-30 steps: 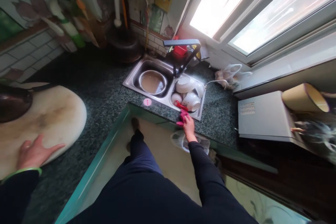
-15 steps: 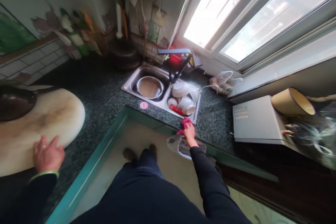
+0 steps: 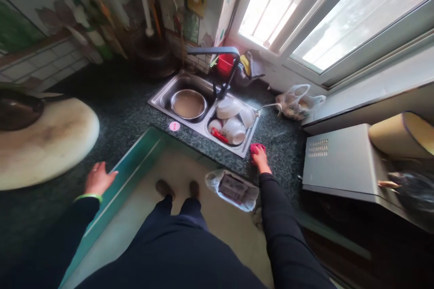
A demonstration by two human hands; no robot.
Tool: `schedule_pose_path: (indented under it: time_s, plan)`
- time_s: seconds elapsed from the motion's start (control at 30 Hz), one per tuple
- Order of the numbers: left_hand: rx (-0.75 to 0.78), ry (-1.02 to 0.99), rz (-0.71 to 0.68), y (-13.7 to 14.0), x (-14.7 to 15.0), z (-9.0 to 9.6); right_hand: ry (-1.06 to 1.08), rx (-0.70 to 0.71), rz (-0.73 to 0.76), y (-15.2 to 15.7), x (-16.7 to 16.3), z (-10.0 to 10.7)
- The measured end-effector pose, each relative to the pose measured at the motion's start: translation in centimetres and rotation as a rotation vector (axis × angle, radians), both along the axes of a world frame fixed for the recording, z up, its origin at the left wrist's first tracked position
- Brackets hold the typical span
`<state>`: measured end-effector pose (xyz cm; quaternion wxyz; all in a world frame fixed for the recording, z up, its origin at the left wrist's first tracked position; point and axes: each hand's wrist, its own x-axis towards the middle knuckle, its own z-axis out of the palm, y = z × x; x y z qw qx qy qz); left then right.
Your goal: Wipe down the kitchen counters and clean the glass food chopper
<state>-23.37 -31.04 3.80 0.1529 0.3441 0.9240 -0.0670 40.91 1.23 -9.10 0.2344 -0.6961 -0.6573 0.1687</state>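
My right hand is closed on a pink cloth, pressed to the dark speckled countertop just right of the sink's near corner. In the sink's right basin sit several white bowls with a red-handled item among them. A round metal basin of cloudy water stands in the left basin of the steel sink. My left hand is open at the counter's front edge, its fingers apart and holding nothing. Near it lies a large round cutting board.
A black faucet rises behind the sink. Right of it are a plastic bag and a grey metal box. Below the counter edge is a plastic-lined bin. A dark pan rests on the board, under the wall tools at left.
My right hand has moved right with the pink cloth, from the sink's front edge onto the counter. My left hand has come off the cutting board toward the counter edge.
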Motion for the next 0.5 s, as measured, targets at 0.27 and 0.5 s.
schedule_pose_path:
  time_s: [0.27,0.5]
  plan:
    - [0.073,-0.158,-0.045,-0.9,12.5,-4.2,0.094,-0.010,0.160,-13.3,-1.9,-2.6]
    - [0.036,-0.182,-0.054,-0.3,14.2,-6.2,0.274,-0.047,0.488,-13.2,4.9,0.3]
